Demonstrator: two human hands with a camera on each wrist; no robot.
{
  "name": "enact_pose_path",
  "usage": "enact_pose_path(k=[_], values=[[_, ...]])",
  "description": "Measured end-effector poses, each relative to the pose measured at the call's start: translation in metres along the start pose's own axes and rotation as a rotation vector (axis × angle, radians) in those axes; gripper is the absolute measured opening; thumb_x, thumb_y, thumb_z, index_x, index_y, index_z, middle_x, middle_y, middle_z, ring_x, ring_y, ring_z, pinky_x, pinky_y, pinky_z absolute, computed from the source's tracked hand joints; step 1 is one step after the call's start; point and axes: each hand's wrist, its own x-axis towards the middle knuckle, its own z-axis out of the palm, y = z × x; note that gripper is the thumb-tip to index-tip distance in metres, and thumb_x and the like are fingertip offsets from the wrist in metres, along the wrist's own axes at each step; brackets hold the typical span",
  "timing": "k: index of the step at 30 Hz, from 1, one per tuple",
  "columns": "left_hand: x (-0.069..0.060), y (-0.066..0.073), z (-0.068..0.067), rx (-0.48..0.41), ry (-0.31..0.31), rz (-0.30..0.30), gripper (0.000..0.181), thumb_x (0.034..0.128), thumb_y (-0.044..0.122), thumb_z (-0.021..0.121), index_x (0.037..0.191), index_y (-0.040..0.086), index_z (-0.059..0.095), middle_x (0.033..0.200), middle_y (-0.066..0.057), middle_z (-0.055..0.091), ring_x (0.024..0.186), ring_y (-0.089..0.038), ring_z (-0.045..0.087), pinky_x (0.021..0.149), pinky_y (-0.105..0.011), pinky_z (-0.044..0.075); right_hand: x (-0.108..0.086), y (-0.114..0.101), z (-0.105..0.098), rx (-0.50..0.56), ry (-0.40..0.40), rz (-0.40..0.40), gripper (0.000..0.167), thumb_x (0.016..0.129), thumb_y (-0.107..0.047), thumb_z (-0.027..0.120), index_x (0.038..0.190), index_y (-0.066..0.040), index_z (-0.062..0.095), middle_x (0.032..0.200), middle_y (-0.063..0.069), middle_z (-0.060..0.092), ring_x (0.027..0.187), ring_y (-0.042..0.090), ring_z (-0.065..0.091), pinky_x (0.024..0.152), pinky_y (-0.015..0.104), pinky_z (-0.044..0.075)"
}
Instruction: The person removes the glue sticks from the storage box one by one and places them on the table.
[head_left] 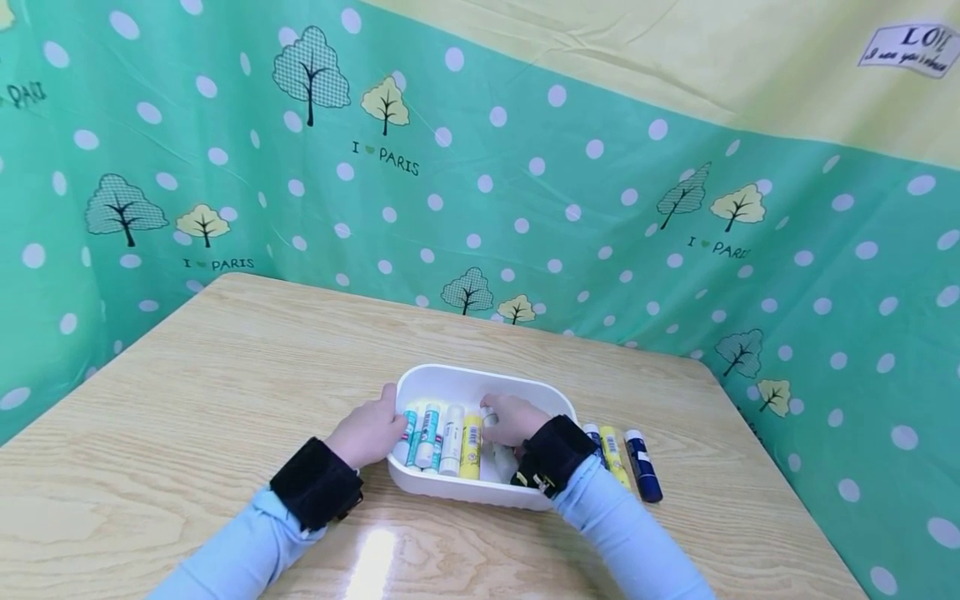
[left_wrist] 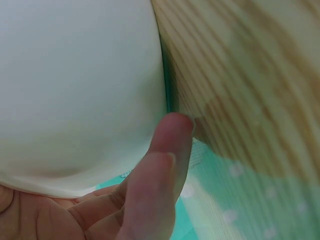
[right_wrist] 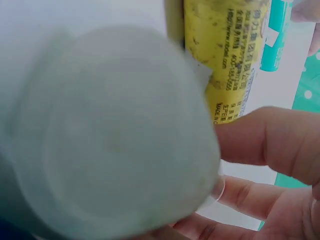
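A white plastic basket (head_left: 480,492) stands on the table with several glue sticks lying side by side in it. From the left come teal-and-white glue sticks (head_left: 429,437), a white glue stick (head_left: 452,442) and a yellow glue stick (head_left: 471,446). My left hand (head_left: 369,429) grips the basket's left rim. Inside the basket, right of the yellow stick, my right hand (head_left: 513,419) pinches a whitish glue stick (right_wrist: 125,130), whose round end fills much of the right wrist view. The wrist band hides part of the basket's right side.
To the right of the basket, on the wooden table (head_left: 225,400), lie a blue glue stick (head_left: 594,437), partly hidden by my right wrist, another yellow one (head_left: 615,454) and a dark blue one (head_left: 643,467). A green dotted curtain (head_left: 517,192) hangs behind the table.
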Motion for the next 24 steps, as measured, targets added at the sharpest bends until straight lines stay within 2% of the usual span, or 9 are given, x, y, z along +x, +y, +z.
enact_pose_path(k=[6,12,18,20,22,24], values=[[0.000,0.000,0.000,0.003,0.003,0.001,0.043,0.0849,0.015,0.037,0.120,-0.007,0.026,0.066,-0.009,0.049,0.048,-0.017,0.044,0.043,-0.026,0.032,-0.001,0.001,-0.001,0.035,-0.007,-0.022,0.050,0.079,-0.013,0.054,0.127,-0.016,0.039,0.104,0.010,0.050,0.055,0.019,0.051,0.044,0.029,0.043],[0.000,0.001,-0.001,0.005,0.000,0.001,0.044,0.0854,0.016,0.037,0.120,-0.007,0.026,0.065,-0.009,0.049,0.048,-0.017,0.044,0.044,-0.026,0.032,-0.010,0.003,-0.010,0.072,0.021,-0.125,0.052,0.081,-0.012,0.051,0.130,-0.016,0.034,0.109,0.011,0.048,0.049,0.016,0.047,0.043,0.029,0.042],[-0.001,0.001,-0.001,-0.001,0.000,0.001,0.043,0.0853,0.016,0.037,0.120,-0.007,0.026,0.065,-0.009,0.049,0.048,-0.017,0.044,0.043,-0.026,0.032,-0.018,0.002,-0.021,0.025,0.073,-0.222,0.051,0.084,-0.013,0.046,0.133,-0.015,0.030,0.107,0.011,0.049,0.046,0.013,0.044,0.044,0.027,0.041],[-0.001,0.001,0.000,-0.006,-0.002,0.001,0.043,0.0854,0.016,0.037,0.120,-0.007,0.026,0.065,-0.009,0.049,0.048,-0.017,0.044,0.043,-0.026,0.033,-0.020,0.001,-0.024,0.000,0.108,-0.242,0.050,0.085,-0.013,0.044,0.133,-0.015,0.030,0.108,0.012,0.050,0.053,0.014,0.048,0.049,0.028,0.043],[-0.001,0.001,0.000,-0.007,-0.003,0.002,0.043,0.0854,0.016,0.037,0.120,-0.007,0.026,0.066,-0.009,0.049,0.048,-0.017,0.044,0.043,-0.026,0.033,-0.023,0.000,-0.027,-0.014,0.149,-0.254,0.050,0.085,-0.014,0.044,0.133,-0.015,0.029,0.114,0.012,0.049,0.069,0.018,0.054,0.060,0.032,0.045],[-0.001,0.000,0.000,-0.002,0.000,0.003,0.043,0.0854,0.016,0.037,0.120,-0.007,0.026,0.066,-0.009,0.049,0.048,-0.017,0.044,0.043,-0.027,0.033,-0.025,0.001,-0.030,-0.019,0.184,-0.250,0.050,0.085,-0.015,0.043,0.134,-0.017,0.028,0.119,0.013,0.047,0.083,0.020,0.053,0.068,0.034,0.044]])
